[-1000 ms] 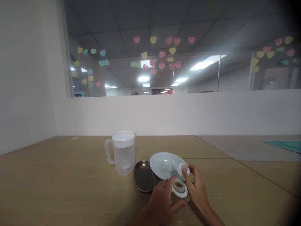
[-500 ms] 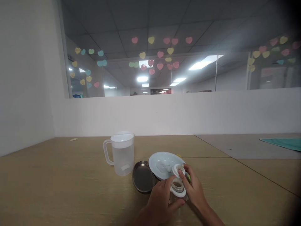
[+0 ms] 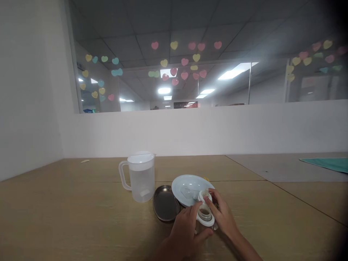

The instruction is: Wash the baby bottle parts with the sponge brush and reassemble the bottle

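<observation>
Here, bottle [image 3: 204, 213] and cap [image 3: 204, 195] between hands [image 3: 186, 225], plate rim [image 3: 187, 175] beyond.

The right hand [image 3: 221, 212] is carrying the cap [image 3: 204, 196] leftward, nearer the mouth of the bottle [image 3: 204, 213] in the left hand [image 3: 187, 226]. The green bit beside the right hand's fingers is passing out of clear sight.

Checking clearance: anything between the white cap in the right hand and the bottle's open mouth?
Nothing visible blocks the gap between the white cap and the mouth of the bottle; the left hand has a fingertip close by, at its left.
</observation>
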A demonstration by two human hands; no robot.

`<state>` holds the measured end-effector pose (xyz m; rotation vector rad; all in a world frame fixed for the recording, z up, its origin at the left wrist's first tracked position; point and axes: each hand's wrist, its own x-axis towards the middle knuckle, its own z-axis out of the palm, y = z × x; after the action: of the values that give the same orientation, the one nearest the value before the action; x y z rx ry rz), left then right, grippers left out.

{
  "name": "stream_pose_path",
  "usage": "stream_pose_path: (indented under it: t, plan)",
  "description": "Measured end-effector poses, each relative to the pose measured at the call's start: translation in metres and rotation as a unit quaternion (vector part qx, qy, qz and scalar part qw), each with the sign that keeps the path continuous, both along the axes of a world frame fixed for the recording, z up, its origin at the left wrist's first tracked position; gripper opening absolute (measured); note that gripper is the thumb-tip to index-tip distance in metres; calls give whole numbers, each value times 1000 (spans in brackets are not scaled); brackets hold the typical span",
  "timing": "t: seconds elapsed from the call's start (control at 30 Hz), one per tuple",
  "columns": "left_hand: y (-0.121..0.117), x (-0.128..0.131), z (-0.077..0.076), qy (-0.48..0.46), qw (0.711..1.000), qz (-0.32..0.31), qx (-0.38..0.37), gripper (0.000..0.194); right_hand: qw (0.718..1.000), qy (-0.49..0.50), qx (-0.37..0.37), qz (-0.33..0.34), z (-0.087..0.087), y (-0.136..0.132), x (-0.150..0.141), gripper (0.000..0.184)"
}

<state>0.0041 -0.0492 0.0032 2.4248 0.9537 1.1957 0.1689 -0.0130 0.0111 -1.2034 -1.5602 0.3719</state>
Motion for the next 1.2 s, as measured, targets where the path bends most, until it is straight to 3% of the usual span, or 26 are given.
stream_pose_path:
  t: [0.43, 0.77, 1.07, 1.2]
  plan:
    - [0, 0, 0, -13, 1000, -6, 0, 60, 995, 87, 14, 38, 2, -1, -3, 40]
    - [0, 1, 0, -9, 1000, 2, -6, 59, 983, 175, 4, 53, -5, 7, -4, 51]
    - [1, 2, -4, -3, 1000, 10, -6, 61, 956, 283, 42, -66, 8, 6, 3, 50]
    - [2, 2, -5, -2, 1000, 11, 3, 62, 946, 307, 57, -89, 10, 9, 8, 50]
